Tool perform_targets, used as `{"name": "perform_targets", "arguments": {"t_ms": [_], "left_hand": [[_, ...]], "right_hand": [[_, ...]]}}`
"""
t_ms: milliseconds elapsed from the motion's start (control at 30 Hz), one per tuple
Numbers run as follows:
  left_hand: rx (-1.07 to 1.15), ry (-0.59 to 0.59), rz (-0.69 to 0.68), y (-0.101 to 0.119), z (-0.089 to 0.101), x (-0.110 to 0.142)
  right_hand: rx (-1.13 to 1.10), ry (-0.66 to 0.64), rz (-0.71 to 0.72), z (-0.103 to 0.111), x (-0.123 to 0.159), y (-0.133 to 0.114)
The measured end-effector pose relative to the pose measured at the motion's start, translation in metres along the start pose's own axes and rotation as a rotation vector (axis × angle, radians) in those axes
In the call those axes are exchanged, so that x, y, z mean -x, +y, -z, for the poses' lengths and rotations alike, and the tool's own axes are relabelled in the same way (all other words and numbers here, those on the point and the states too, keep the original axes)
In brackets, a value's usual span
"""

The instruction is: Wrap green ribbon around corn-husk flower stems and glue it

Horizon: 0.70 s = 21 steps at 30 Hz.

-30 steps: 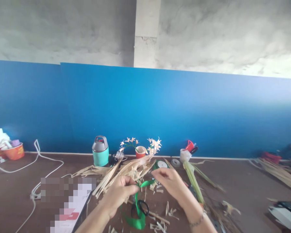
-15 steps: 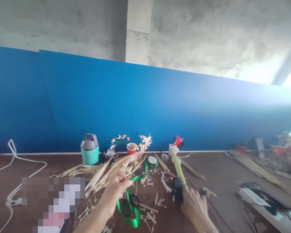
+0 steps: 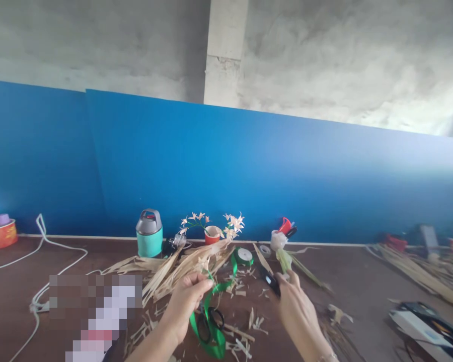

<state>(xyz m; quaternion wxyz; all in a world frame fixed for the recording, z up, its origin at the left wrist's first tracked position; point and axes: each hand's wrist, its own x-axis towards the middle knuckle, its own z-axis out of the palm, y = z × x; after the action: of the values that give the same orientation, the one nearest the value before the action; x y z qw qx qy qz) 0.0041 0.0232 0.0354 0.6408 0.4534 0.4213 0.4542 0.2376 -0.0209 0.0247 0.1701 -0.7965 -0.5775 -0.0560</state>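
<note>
In the head view, my left hand (image 3: pixel 186 301) pinches the thin stem of a small pale husk flower (image 3: pixel 203 263) between thumb and fingertips. Green ribbon (image 3: pixel 214 349) loops below these fingers and runs back to its spool (image 3: pixel 244 256). Under the ribbon lie scissors with black handles (image 3: pixel 216 318). To the right, my right hand (image 3: pixel 297 306) is closed around a black tool (image 3: pixel 271 282) with a white mark, its end pointing up and left. The fingers cover the rest of the tool, so its exact kind is unclear.
Dried husk strips (image 3: pixel 196 264) and scraps (image 3: pixel 256 322) litter the brown table. Behind stand a teal jar (image 3: pixel 149 242), a red cup (image 3: pixel 212 236) beside flower sprays, and a white pen holder (image 3: pixel 278 240). White cable (image 3: pixel 35 301) lies left; a blue panel (image 3: pixel 249 166) closes the back.
My right hand has lifted the black tool from the table and turned it up and left. The left hand keeps its pinch on the flower stem. The whole view has shifted slightly.
</note>
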Motion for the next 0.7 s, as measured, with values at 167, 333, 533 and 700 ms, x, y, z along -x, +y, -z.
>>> {"name": "perform_targets", "arguments": {"t_ms": [167,333,533,700], "left_hand": [[0.021,-0.001,0.003,0.0,0.001,-0.001],[-0.013,-0.019,0.022,-0.002,0.0,-0.002],[0.002,-0.011,0.05,-0.002,-0.005,0.002],[0.013,-0.006,0.035,-0.003,-0.007,0.005]], "right_hand": [[0.095,-0.191,-0.056,0.013,-0.006,0.02],[0.074,-0.062,-0.187,0.026,-0.012,0.045],[-0.619,0.104,-0.182,0.017,-0.009,0.016],[-1.128,0.063,-0.057,-0.011,0.019,-0.049]]}}
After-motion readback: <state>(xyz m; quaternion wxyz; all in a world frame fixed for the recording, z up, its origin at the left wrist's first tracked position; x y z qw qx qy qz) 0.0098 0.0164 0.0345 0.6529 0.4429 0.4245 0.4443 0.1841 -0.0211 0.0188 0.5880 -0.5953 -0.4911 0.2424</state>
